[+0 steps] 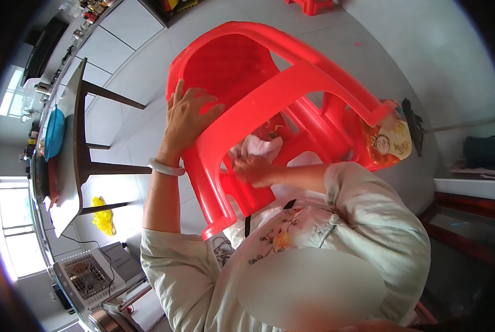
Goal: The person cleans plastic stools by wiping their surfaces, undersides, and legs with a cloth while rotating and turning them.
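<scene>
A red plastic chair (241, 69) with a curved back and arms is tipped in front of my body. My left hand (189, 119), with a pale bracelet at the wrist, grips the chair's upper left edge. Its fingers are spread over the rim and the thumb reaches toward the inner side. My right hand (253, 170) is inside the chair frame, closed on a light pink cloth (265, 148). The cloth lies against the red plastic near a patterned patch; part of it is hidden by the hand.
A red-orange container with a printed label (390, 143) stands right of the chair. At left are a table (73, 119) with a blue basket (54, 133), a yellow bag (103, 216) on the floor and an air cooler (87, 276). A red stool (312, 6) is at the top.
</scene>
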Tool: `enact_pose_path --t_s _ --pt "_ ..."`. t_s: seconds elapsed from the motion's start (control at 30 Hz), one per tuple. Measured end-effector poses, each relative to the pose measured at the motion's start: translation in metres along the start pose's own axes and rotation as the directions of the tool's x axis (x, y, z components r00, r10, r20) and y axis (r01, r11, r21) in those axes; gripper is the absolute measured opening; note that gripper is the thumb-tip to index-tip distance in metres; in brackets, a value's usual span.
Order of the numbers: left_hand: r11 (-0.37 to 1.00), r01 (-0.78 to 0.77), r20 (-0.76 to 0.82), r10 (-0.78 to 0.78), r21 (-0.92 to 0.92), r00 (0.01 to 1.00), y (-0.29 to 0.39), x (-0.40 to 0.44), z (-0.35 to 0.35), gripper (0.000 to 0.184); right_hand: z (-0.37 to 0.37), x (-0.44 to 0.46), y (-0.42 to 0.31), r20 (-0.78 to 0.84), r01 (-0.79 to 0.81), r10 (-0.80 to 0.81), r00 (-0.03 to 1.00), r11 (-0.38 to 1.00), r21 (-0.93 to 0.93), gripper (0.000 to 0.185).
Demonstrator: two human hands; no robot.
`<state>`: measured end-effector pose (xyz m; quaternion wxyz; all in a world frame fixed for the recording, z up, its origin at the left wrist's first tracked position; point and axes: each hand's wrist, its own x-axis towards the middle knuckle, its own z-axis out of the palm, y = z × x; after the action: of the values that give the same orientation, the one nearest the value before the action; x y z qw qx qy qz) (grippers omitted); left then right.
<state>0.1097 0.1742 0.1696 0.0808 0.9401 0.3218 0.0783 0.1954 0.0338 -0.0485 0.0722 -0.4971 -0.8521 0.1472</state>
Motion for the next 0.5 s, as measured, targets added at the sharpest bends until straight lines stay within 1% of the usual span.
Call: enact_pose_path --t_s 0.03,0.07,0.1,0.13,0.17,0.2,0.23,0.3,0.33,0.37,0.4,0.43,0.47,0.5 --pt "1.0 0.002 0.001 -0.002 -0.004 1.0 0.001 -0.001 0.0 0.04 -0.012 -0.019 -0.011 0.166 0.043 -0.052 0.985 0.997 0.057 0.039" --pt "1.0 0.006 0.001 -0.006 -0.008 1.0 0.002 -0.002 -0.001 0.04 0.017 -0.036 -0.017 -0.124 0.153 -0.11 0.986 0.89 0.429 0.031" --pt "1.0 0.004 -0.002 -0.004 -0.009 1.0 0.002 -0.003 -0.001 0.04 0.052 -0.05 -0.021 -0.406 0.339 -0.047 0.912 0.643 0.687 0.023" --pt "1.0 0.007 -0.005 -0.007 -0.002 1.0 0.001 -0.003 0.0 0.04 0.069 -0.059 -0.028 -0.406 0.339 -0.048 0.912 0.646 0.684 0.023" --pt "1.0 0.011 -0.006 -0.011 0.005 1.0 0.001 -0.004 0.0 0.04 0.08 -0.067 -0.035 -0.478 0.377 -0.162 0.863 0.837 0.396 0.021" --pt "1.0 0.013 -0.01 -0.013 0.003 1.0 -0.002 -0.004 0.001 0.04 0.09 -0.072 -0.037 -0.501 0.374 -0.296 0.813 0.926 0.06 0.018" --pt "1.0 -0.009 -0.011 0.009 0.004 1.0 -0.006 -0.005 0.002 0.04 0.088 -0.073 -0.036 -0.497 0.377 -0.3 0.814 0.924 0.06 0.018" --pt "1.0 -0.025 -0.012 0.026 0.007 1.0 -0.01 -0.006 0.005 0.04 0.084 -0.064 -0.025 -0.298 0.278 -0.175 0.938 0.895 0.349 0.023" --pt "1.0 -0.006 -0.015 0.006 -0.014 1.0 -0.01 -0.006 0.005 0.041 0.073 -0.053 -0.016 -0.298 0.281 -0.179 0.938 0.894 0.348 0.023" --pt "0.999 0.013 -0.02 -0.014 -0.035 1.0 -0.01 -0.005 0.005 0.041 0.051 -0.035 -0.006 -0.14 0.278 -0.25 0.958 0.931 0.239 0.023" --pt "0.999 0.016 -0.025 -0.017 -0.031 1.0 -0.011 -0.004 0.005 0.041 0.036 -0.017 0.001 0.026 0.29 -0.296 0.955 0.949 0.124 0.023" --pt "0.999 0.015 -0.02 -0.016 -0.041 1.0 -0.012 -0.003 0.005 0.042 0.032 -0.004 0.0 -0.105 0.084 -0.065 0.992 0.98 0.182 0.025" --pt "0.999 0.014 -0.014 -0.015 -0.05 1.0 -0.012 -0.004 0.005 0.042 0.031 0.008 -0.001 -0.216 -0.116 0.177 0.96 0.957 0.266 0.029" --pt "0.999 0.016 -0.015 -0.017 -0.048 1.0 -0.012 -0.004 0.005 0.042 0.037 0.025 0.009 -0.218 -0.113 0.174 0.96 0.957 0.267 0.029"
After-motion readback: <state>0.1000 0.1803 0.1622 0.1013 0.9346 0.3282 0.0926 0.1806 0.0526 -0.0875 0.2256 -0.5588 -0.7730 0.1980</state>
